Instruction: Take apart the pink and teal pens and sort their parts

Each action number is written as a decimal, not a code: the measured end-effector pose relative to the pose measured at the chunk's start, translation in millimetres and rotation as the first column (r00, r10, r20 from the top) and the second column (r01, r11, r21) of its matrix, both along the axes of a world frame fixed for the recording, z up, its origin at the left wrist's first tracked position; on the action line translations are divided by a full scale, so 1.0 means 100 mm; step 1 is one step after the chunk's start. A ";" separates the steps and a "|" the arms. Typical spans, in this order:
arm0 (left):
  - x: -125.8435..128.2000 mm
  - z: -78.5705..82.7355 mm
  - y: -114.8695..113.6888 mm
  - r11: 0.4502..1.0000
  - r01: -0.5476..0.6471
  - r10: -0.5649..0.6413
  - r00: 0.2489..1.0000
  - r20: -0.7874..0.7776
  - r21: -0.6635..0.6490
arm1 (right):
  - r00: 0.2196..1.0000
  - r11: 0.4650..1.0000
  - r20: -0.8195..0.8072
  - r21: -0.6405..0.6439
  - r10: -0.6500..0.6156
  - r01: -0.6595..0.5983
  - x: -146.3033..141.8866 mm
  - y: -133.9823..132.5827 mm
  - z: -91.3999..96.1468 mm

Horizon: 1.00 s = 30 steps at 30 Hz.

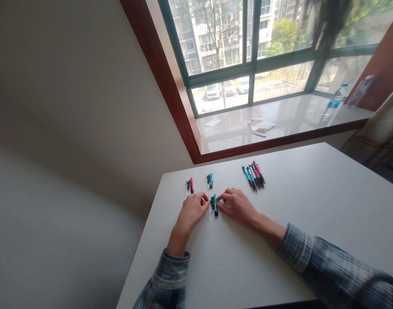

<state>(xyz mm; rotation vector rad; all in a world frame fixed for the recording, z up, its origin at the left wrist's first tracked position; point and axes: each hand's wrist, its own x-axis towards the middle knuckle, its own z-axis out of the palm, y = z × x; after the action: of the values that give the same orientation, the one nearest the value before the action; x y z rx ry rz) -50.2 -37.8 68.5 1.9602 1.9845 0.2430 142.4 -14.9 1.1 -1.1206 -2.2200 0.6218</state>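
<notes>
A person in a blue plaid shirt works with two bare hands over pen parts on a white table (248, 262) beside a window with green frames (252, 68). The left hand (192, 208) curls its fingers next to a thin white plastic rod (208, 212); its thumb and forefinger come close together, though whether they pinch anything cannot be told. The right hand (238, 206) holds its thumb and forefinger narrowly parted at the right side of a teal-and-black pen barrel (215, 206); whether the fingertips touch it is unclear. A small black plastic piece (212, 202) lies between rod and barrel, so the three parts sit side by side between the hands. Farther up the table lie two similar sets, one with a teal-and-black barrel (211, 180), the other, to its left, with a pink-and-black barrel (191, 185). Beyond the right hand, a cluster of pens with teal, pink and pale barrels (253, 176) rests near the table's far edge. A clear plastic bottle (336, 98) stands on the glossy windowsill (231, 131).
</notes>
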 end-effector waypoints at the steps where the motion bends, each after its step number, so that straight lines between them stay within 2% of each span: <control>1: 0.00 0.00 0.00 1.000 -0.002 0.002 1.000 0.003 -0.005 | 1.000 1.000 0.004 0.000 0.001 -0.001 -0.01 0.00 0.00; 9: -0.07 -0.02 0.04 1.000 -0.017 0.016 0.999 0.049 0.012 | 1.000 1.000 -0.018 -0.016 0.025 -0.025 -0.01 0.01 -0.01; 13: -0.12 0.05 0.02 0.994 -0.007 -0.010 0.987 0.160 0.109 | 0.997 0.999 -0.076 0.033 0.021 -0.018 0.07 0.07 0.05; 17: -0.02 0.09 0.01 0.983 0.025 -0.075 0.960 0.271 0.184 | 0.979 0.984 -0.162 0.114 -0.121 0.141 0.29 0.26 0.08; 22: 0.39 0.11 0.17 0.963 0.068 -0.157 0.926 0.342 0.260 | 0.928 0.914 -0.141 0.174 -0.345 0.366 0.74 0.57 0.07; 23: 0.48 0.09 0.22 0.957 0.057 -0.157 0.926 0.343 0.284 | 0.913 0.898 -0.123 0.169 -0.389 0.405 0.83 0.62 0.05; 25: 0.62 0.04 0.32 0.934 -0.056 -0.077 0.933 0.351 0.352 | 0.899 0.887 -0.063 0.150 -0.432 0.437 0.97 0.69 0.01; 27: 0.71 -0.03 0.37 0.906 -0.173 0.005 0.917 0.398 0.386 | 0.904 0.898 -0.020 0.109 -0.427 0.427 1.06 0.73 -0.04; 30: 0.72 -0.16 0.37 0.889 -0.233 0.033 0.891 0.453 0.393 | 0.915 0.915 -0.015 -0.002 -0.404 0.404 1.11 0.76 -0.09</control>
<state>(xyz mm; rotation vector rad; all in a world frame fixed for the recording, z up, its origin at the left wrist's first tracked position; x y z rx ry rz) 22.0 -0.5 52.3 1.7836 1.8683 1.1548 253.4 61.5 -8.3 -1.5128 -1.8895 0.4472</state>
